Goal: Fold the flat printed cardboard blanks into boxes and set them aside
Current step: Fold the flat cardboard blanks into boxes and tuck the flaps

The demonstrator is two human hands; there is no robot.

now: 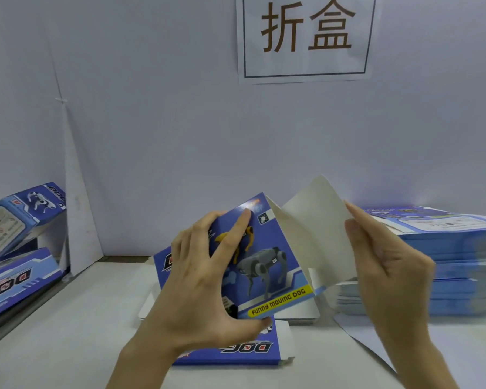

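Observation:
A blue printed cardboard blank point(275, 265) with robot dogs and a yellow "FUNNY MOVING DOG" label is raised over the middle of the table, partly opened. My left hand point(199, 279) grips its printed front panel, index finger stretched up along it and thumb under the lower edge. My right hand point(387, 265) pinches the blank's plain white inner panel point(317, 228), which is swung out to the right. Part of the same blank lies flat below point(253, 346).
A tall stack of flat blue blanks point(455, 256) stands at the right. Folded boxes point(20, 214) lie tilted at the far left, one long box point(14, 279) in front. A white wall with a paper sign point(306, 37) rises behind the table.

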